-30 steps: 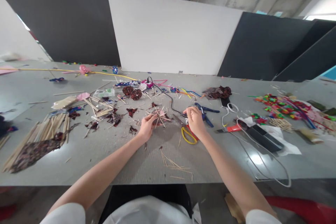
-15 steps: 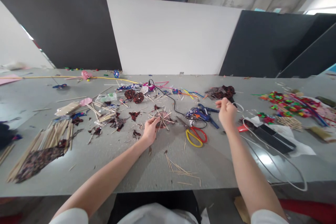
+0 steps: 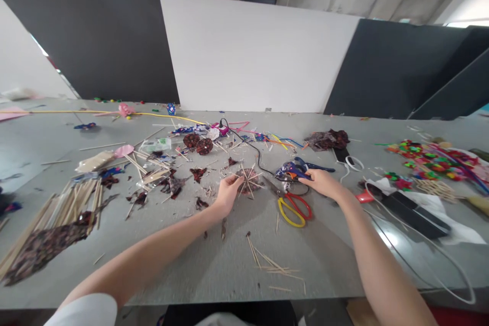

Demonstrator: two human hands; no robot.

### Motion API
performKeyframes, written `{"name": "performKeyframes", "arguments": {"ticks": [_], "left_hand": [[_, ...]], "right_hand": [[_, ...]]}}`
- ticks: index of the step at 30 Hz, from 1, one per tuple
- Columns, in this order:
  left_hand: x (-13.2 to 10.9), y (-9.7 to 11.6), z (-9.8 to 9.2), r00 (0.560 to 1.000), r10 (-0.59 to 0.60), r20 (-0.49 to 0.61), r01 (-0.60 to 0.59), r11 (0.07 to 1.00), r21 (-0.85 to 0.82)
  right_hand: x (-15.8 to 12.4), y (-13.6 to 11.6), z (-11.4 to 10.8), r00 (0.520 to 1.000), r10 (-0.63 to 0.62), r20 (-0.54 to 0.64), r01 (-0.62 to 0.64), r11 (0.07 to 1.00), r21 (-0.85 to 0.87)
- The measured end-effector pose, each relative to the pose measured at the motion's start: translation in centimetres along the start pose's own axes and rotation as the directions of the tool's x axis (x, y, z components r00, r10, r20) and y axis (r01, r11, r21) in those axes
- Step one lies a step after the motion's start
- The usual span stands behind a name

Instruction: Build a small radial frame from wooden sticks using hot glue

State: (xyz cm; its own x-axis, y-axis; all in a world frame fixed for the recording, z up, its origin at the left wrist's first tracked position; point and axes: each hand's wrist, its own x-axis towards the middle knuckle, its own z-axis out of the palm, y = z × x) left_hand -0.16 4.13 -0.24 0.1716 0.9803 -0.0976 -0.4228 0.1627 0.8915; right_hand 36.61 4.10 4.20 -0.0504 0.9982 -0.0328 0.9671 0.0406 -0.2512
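My left hand (image 3: pixel 228 193) pinches the rim of a small umbrella frame (image 3: pixel 248 180) made of thin wooden sticks over dark patterned paper, which rests on the grey table (image 3: pixel 183 254). My right hand (image 3: pixel 323 182) lies on the blue glue gun (image 3: pixel 294 169), fingers curled round its handle. The gun's black cord (image 3: pixel 254 150) runs back across the table. Scissors with yellow and red handles (image 3: pixel 293 207) lie just in front of the glue gun, between my two hands.
Loose sticks (image 3: pixel 267 262) lie near the front edge. A pile of long sticks and patterned paper (image 3: pixel 49 224) sits at the left. Two finished dark paper rounds (image 3: pixel 198 143) lie behind. Colourful pieces (image 3: pixel 431 158), a black box (image 3: pixel 412 214) and a white cable (image 3: pixel 443 265) occupy the right.
My right hand left the spot by the scissors, swung up and to the right, then came down onto the glue gun. My left hand has kept hold of the stick frame.
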Motion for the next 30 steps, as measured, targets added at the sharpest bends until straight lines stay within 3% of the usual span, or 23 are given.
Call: {"name": "performKeyframes", "arguments": {"ticks": [7, 12, 16, 21, 26, 30], "left_hand": [[1.2, 0.1, 0.5, 1.000, 0.013, 0.011, -0.014, 0.998, 0.065], [2.1, 0.1, 0.6, 0.997, 0.069, -0.027, -0.064, 0.982, 0.180], [3.0, -0.5, 0.6, 0.996, 0.091, 0.011, -0.091, 0.968, 0.233], [4.5, -0.9, 1.1, 0.988, 0.135, 0.072, -0.151, 0.938, 0.313], [7.2, 0.0, 1.5, 0.972, 0.221, 0.079, -0.234, 0.888, 0.397], [9.2, 0.7, 1.3, 0.985, 0.161, 0.067, -0.174, 0.922, 0.345]], "right_hand": [[2.8, -1.6, 0.4, 0.996, 0.037, -0.080, -0.038, 0.999, -0.010], [4.6, -3.1, -0.5, 0.978, 0.051, -0.202, -0.055, 0.998, -0.012], [6.2, -4.2, -0.9, 0.953, 0.081, -0.292, -0.092, 0.996, -0.023], [9.2, -5.8, 0.8, 0.945, 0.112, -0.307, -0.126, 0.992, -0.028], [12.2, -7.3, 2.6, 0.948, 0.101, -0.302, -0.119, 0.992, -0.042], [11.0, -7.4, 3.3, 0.949, 0.080, -0.303, -0.096, 0.995, -0.036]]}}
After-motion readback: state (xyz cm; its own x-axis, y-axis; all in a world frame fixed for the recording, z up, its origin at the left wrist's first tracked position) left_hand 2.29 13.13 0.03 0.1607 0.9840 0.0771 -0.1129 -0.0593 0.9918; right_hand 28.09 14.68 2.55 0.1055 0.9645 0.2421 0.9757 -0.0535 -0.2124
